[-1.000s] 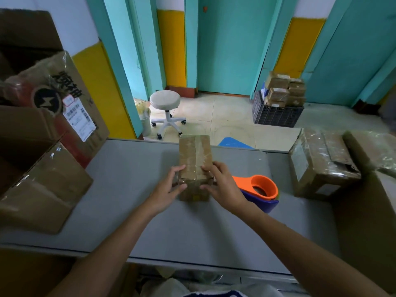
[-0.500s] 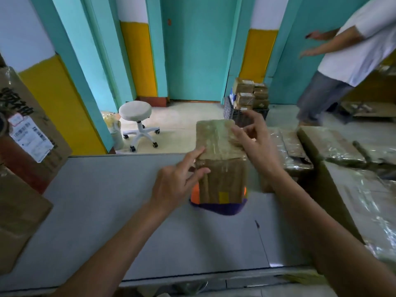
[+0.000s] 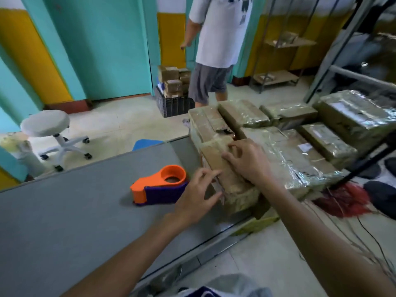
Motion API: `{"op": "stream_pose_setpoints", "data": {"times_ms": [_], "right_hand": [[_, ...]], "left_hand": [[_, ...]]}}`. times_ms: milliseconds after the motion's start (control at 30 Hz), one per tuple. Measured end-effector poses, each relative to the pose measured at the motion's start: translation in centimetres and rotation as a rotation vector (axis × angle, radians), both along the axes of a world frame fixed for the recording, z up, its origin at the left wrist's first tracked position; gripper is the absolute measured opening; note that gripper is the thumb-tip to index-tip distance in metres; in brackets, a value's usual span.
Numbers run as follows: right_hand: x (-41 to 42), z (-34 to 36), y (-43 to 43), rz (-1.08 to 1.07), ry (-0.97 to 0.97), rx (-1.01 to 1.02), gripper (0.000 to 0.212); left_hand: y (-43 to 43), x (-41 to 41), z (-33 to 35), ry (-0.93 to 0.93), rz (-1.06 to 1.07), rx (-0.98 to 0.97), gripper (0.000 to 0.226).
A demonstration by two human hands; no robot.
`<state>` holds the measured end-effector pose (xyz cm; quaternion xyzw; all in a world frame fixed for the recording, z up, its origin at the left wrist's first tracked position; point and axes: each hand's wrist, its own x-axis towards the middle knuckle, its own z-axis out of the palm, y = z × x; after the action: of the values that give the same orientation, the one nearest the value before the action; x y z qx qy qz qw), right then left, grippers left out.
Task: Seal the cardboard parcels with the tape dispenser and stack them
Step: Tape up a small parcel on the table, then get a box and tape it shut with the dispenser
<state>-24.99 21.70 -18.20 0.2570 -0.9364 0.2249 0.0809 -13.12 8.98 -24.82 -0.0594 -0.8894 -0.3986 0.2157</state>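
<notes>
**Small parcel held at the desk's right edge, beside the stack**

The parcel (image 3: 220, 163), brown and glossy with tape, was at the right edge of the desk (image 3: 75, 211), touching the stack of parcels (image 3: 300, 159) that stood just off that edge. Whether its weight already rested on the boxes below could not be told.

To place it well, it seemed best to square the parcel's long sides with the boxes under it, lower it flat rather than corner first, and let go only once it sat without rocking. The film-wrapped tops looked slippery, so a light downward press before release would probably help.

The right hand (image 3: 248, 163) lay over the top of the parcel, its fingers (image 3: 235, 147) bent and gripping the top face, with the thumb against the near side. The left hand (image 3: 195, 196) was loosely spread, its fingers (image 3: 209, 173) only slightly curved, their tips touching the parcel's left face and holding nothing.

The tape dispenser (image 3: 159, 185) lay untouched on the desk, just left of the left hand. Beyond the desk stood a person (image 3: 220, 39), a stool (image 3: 46, 123) and a crate (image 3: 171, 103) of more parcels.
</notes>
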Motion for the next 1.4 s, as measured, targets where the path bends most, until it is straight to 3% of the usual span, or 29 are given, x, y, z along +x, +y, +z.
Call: {"op": "stream_pose_setpoints", "data": {"times_ms": [167, 233, 333, 500, 633, 1033, 1200, 1400], "right_hand": [[0.4, -3.9, 0.6, 0.027, 0.13, 0.211, 0.033], [0.1, -4.1, 0.5, 0.001, 0.048, 0.196, 0.034], [-0.2, -3.4, -0.9, 0.055, 0.089, 0.116, 0.044], [1.4, -1.6, -7.4, 0.319, 0.151, -0.02, 0.055], [5.1, -1.0, -15.4, 0.583, 0.054, -0.121, 0.058], [25.1, 8.0, -37.4, 1.166, -0.148, -0.299, 0.059], [32.4, 7.7, -41.5, 1.263, -0.313, -0.275, 0.059], [35.6, 4.1, -44.3, 1.155, -0.53, -0.172, 0.064]], "left_hand": [[1.0, -0.4, -2.4, -0.319, -0.125, -0.081, 0.07], [0.9, -0.1, -2.9, -0.386, -0.156, -0.126, 0.074], [-0.7, 0.5, -2.7, -0.389, -0.095, -0.129, 0.07], [-7.1, 3.8, -0.2, -0.272, 0.286, -0.056, 0.061], [-13.4, 10.2, 2.9, -0.232, 0.597, -0.077, 0.053], [-25.8, 32.2, 16.7, -0.077, 1.274, -0.262, 0.047], [-27.8, 40.8, 16.3, -0.183, 1.442, -0.243, 0.041], [-28.8, 50.2, 12.2, -0.359, 1.692, -0.108, 0.032]]}}
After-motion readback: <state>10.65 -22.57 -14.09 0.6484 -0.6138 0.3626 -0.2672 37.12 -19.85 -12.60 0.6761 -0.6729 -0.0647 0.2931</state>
